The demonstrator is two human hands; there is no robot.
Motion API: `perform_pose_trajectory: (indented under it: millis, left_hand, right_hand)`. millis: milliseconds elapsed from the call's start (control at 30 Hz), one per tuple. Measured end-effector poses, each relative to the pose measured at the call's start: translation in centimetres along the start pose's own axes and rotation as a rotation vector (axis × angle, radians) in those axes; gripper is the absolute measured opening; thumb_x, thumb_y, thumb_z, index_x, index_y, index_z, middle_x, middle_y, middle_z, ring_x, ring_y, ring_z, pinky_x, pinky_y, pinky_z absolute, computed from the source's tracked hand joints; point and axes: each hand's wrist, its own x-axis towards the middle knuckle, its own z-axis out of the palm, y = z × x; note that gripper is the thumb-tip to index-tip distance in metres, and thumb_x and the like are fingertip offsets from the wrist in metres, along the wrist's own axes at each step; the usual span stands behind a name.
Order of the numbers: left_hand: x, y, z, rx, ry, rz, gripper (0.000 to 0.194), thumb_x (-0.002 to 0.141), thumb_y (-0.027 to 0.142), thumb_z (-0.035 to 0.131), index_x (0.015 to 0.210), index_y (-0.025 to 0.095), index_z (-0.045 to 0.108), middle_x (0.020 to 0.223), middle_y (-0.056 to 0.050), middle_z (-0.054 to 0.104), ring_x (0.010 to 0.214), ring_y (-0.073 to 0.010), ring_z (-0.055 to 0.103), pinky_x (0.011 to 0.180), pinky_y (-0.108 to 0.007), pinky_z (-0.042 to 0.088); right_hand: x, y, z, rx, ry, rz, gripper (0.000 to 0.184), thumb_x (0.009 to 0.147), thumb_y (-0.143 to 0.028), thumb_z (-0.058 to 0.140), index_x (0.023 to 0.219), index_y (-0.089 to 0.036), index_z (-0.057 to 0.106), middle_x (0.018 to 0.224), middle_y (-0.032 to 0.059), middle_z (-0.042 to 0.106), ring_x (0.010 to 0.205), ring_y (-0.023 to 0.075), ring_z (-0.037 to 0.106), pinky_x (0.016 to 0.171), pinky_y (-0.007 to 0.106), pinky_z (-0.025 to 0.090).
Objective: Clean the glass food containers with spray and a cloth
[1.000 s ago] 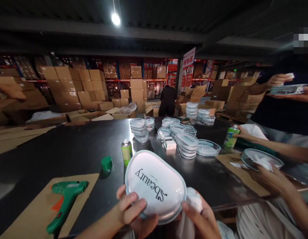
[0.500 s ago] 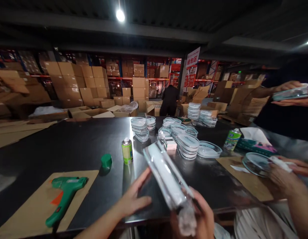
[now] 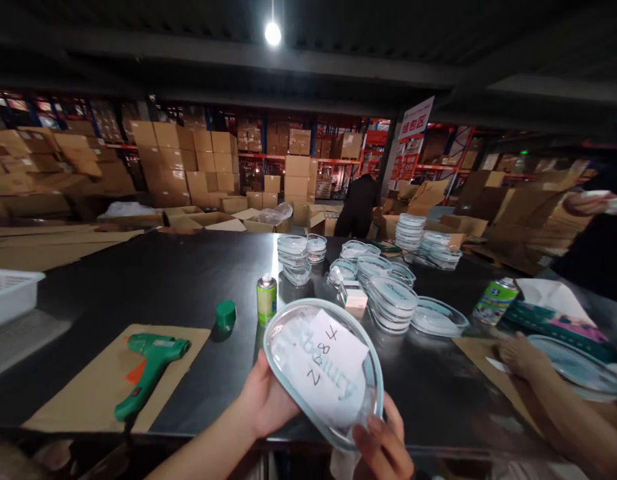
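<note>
A clear oval package with a pale teal rim (image 3: 293, 363) is tilted up before me over the table's front edge. Teal lettering shows on it, and a white paper slip (image 3: 338, 347) with handwritten digits lies against its face. My left hand (image 3: 271, 400) grips its left edge, with some fingers hidden behind. At the lower right, my right hand (image 3: 386, 440) pinches the rim between thumb and fingers. Just beyond the package stand a green spray can (image 3: 267, 300) and, to its left, a green cap (image 3: 226, 313).
A green glue gun (image 3: 153, 370) lies on cardboard at left, near a white basket (image 3: 13, 293). Stacked similar packages (image 3: 391, 303) and a small white box (image 3: 353, 293) sit beyond. At right are another spray can (image 3: 495, 301), a tissue box (image 3: 558, 327) and a co-worker's arm (image 3: 553, 393).
The package has turned from edge-on to face-up, showing its lettering and slip. My left hand has closed on its left edge. The view has swung left, and the co-worker's hand at right has moved.
</note>
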Motion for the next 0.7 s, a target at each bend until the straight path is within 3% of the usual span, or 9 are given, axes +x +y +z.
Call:
perform_pose_trajectory:
  millis: [333,533,700]
  left_hand:
    - [-0.6,0.0,-0.6,-0.002,0.009,0.011,0.078,0.062,0.078,0.059,0.12,0.026,0.065,0.129,-0.008,0.063,0.132,-0.0326,0.044,0.112,-0.05,0.028]
    - [-0.6,0.0,-0.1,0.083,0.128,-0.015,0.081,0.055,0.08,0.064,0.113,0.025,0.069,0.125,-0.007,0.065,0.13,-0.0344,0.045,0.11,-0.048,0.031]
    - [-0.5,-0.3,-0.8,0.071,0.102,-0.015,0.079,0.056,0.078,0.064,0.114,0.026,0.068,0.122,-0.007,0.066,0.126,-0.0323,0.051,0.109,-0.047,0.035]
  right_hand:
    - [4.3,-0.8,-0.1,-0.059,-0.023,-0.09,0.028,0.07,-0.002,0.044,0.061,-0.026,0.056,0.073,-0.0029,0.066,0.077,0.0146,0.061,0.097,0.044,0.05]
    - [2.5,-0.3,0.3,-0.018,0.013,-0.088,0.026,0.066,-0.001,0.047,0.061,-0.025,0.053,0.069,-0.004,0.065,0.078,0.0151,0.062,0.095,0.045,0.052]
    - [2.0,-0.1,0.3,-0.024,0.008,-0.086,0.026,0.066,-0.001,0.046,0.062,-0.025,0.054,0.069,-0.0038,0.066,0.077,0.0152,0.062,0.092,0.044,0.052]
